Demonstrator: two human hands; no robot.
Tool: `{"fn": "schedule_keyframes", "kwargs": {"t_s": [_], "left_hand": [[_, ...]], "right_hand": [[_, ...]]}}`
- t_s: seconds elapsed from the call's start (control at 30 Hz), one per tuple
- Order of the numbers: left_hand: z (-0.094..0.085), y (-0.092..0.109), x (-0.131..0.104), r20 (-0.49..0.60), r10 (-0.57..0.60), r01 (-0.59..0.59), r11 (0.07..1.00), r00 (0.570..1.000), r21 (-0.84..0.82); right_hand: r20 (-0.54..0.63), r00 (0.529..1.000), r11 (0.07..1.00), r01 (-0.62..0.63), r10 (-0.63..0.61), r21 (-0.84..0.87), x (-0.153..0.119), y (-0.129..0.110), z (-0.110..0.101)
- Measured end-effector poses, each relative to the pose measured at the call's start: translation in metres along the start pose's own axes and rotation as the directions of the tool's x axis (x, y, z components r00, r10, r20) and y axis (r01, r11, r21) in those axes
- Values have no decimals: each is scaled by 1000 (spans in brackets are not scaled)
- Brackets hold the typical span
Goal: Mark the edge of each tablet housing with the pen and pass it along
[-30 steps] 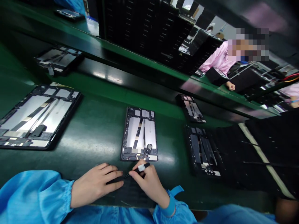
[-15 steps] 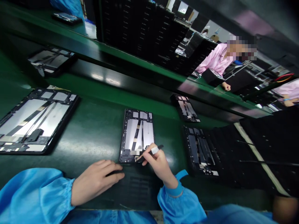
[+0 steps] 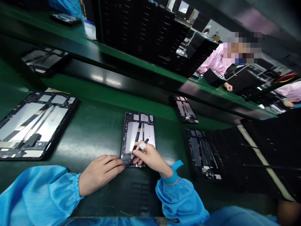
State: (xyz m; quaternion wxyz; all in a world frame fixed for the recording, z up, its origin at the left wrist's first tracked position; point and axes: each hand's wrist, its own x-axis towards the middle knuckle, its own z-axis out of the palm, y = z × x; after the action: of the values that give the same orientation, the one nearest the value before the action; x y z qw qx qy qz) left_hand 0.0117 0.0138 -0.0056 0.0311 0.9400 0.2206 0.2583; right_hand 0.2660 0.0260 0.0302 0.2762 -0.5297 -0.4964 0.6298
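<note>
An opened tablet (image 3: 148, 133) lies in front of me, its silvery inside, black frame and flat ribbon cables facing up. Over its lower end, my right hand (image 3: 151, 157) pinches slim black tweezers (image 3: 146, 141) with a white wrap near the back end. Their tip points down at the tablet's lower left part; fingers partly hide it. My left hand (image 3: 102, 172) rests palm down on the green table, fingers extended and holding nothing. Its fingertips reach the tablet's lower left corner.
A larger-looking opened tablet (image 3: 39, 122) lies at left. More stand at the right, one farther back (image 3: 184, 108) and one nearer (image 3: 202, 153), beside black padded material (image 3: 235, 157). Behind a raised ledge are dark stacks (image 3: 141, 28) and a person in pink (image 3: 215, 59).
My right hand has moved left across the tablet's lower end, with the tweezers now more upright. My left hand has shifted slightly up and right, to the tablet's corner.
</note>
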Motion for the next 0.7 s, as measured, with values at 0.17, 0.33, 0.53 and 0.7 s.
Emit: {"fn": "schedule_keyframes", "kwargs": {"t_s": [0.17,0.33,0.53,0.7], "left_hand": [[0,0,4,-60,-1,-2,999,998,-50],[0,0,5,-69,-9,4,997,998,-72],[-2,1,6,-76,-13,7,997,997,-80],[-2,1,6,-59,-11,8,998,998,-57]], "right_hand": [[-4,1000,1000,-6,6,-17,1,1,2],[-10,1000,1000,-4,3,-14,0,1,4],[-30,1000,1000,0,-1,-14,0,0,4],[-42,999,1000,-9,9,-13,-1,0,5]]}}
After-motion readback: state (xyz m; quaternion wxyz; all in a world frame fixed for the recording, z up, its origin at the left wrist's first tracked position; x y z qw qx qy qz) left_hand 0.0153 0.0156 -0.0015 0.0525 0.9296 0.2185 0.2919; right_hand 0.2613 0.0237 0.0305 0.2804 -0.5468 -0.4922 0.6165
